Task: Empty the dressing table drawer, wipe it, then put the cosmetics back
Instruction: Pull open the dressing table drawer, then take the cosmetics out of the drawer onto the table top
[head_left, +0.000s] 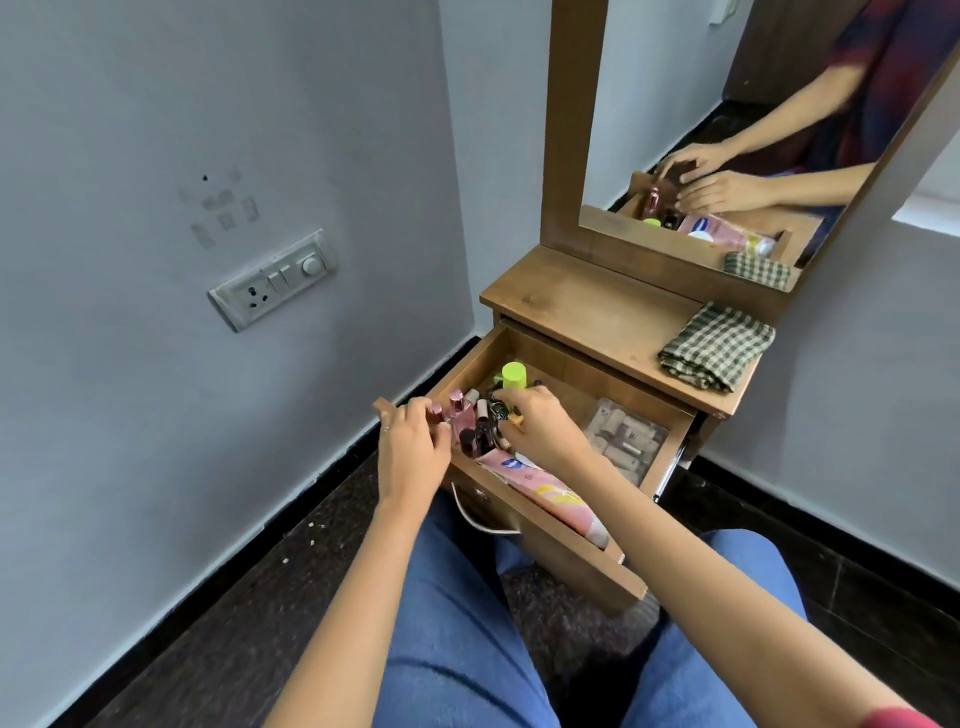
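Bench (587, 306): matte wood-grain board, square-edged.
Drawer (571, 545): pulled open and crowded with cosmetics. Emptying looks barely begun; wiping and restocking remain.
Checked cloth (717, 348): soft weave, folded on the bench, apparently unused.
Pink tube (545, 491): glossy, flattened, along the front wall.
Left hand (410, 452): pinches a pink-capped bottle (435, 414) in the left corner.
Right hand (540, 426): fingers curled among small bottles (483, 431); its grip cannot be told.
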